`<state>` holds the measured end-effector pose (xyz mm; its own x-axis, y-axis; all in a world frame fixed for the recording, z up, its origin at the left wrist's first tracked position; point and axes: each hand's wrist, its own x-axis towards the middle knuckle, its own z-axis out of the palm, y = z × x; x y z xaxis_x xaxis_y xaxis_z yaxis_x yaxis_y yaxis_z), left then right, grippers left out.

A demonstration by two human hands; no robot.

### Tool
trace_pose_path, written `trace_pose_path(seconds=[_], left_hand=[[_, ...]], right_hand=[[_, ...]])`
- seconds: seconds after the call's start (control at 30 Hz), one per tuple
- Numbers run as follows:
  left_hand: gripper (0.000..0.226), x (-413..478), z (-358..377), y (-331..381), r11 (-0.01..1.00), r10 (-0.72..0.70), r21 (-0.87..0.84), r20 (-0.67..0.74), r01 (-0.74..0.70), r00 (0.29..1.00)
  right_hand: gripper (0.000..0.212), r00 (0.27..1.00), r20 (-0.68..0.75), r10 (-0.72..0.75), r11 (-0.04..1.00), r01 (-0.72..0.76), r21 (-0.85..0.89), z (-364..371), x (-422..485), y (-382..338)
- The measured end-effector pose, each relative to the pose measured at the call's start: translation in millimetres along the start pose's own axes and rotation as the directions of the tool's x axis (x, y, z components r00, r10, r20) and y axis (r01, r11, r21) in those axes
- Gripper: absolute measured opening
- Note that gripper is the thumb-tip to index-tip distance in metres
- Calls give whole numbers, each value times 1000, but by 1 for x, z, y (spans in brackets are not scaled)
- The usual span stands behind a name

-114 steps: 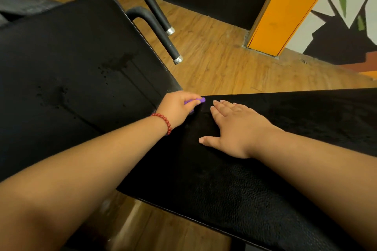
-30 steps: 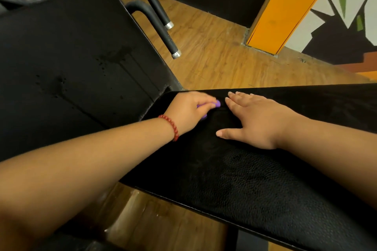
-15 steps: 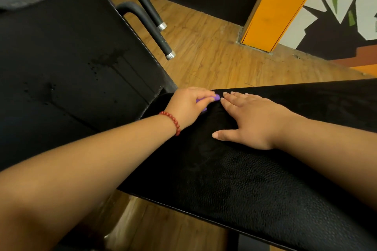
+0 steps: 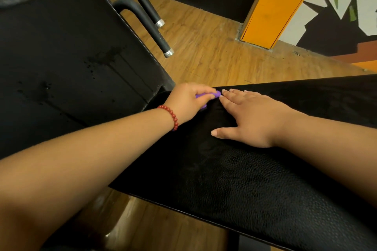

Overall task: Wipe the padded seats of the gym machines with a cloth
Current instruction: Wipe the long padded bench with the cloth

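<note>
A black padded seat [image 4: 255,179] runs from the middle of the view to the lower right. A black cloth [image 4: 306,96] covers its far part, hard to tell from the padding. My right hand [image 4: 253,118] lies flat on it, fingers straight and thumb spread. My left hand [image 4: 188,101], with a red bead bracelet on the wrist, grips a small purple object [image 4: 214,94] at the seat's far left corner, just touching my right fingertips. A second black pad [image 4: 71,63] with dark wet spots stands to the left.
Two black metal bars with silver end caps [image 4: 163,38] slant over the wooden floor [image 4: 214,57] behind the pads. An orange pillar [image 4: 275,6] and a painted wall [image 4: 336,16] stand at the back right.
Both hands stay close together at the seat's far left corner. My left hand with the purple object has drawn in until it touches my right fingertips. The view has shifted slightly.
</note>
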<state>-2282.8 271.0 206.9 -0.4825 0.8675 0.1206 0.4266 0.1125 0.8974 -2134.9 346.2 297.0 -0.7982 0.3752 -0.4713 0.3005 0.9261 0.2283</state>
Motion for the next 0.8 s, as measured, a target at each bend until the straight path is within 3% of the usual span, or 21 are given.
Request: trace_pose_path(seconds=[0.13, 0.33, 0.5, 0.63, 0.8], left_hand=[[21, -21, 0, -7, 991, 123, 50, -12, -123, 992], [22, 24, 2, 4, 996, -67, 61, -63, 71, 996], [21, 0, 1, 1, 1000, -22, -17, -7, 21, 1000], [28, -22, -9, -8, 993, 71, 85, 59, -76, 996], [49, -24, -16, -9, 986, 8, 163, 84, -22, 996]], right_hand=[[99, 1000, -8, -1, 1000, 1, 17, 1, 1, 1], [98, 1000, -13, -1, 1000, 1, 15, 2, 2, 1], [99, 1000, -16, -7, 1000, 8, 30, 1, 1, 2], [99, 1000, -10, -3, 999, 3, 42, -1, 2, 1], [97, 999, -41, 0, 998, 3, 69, -2, -1, -1]])
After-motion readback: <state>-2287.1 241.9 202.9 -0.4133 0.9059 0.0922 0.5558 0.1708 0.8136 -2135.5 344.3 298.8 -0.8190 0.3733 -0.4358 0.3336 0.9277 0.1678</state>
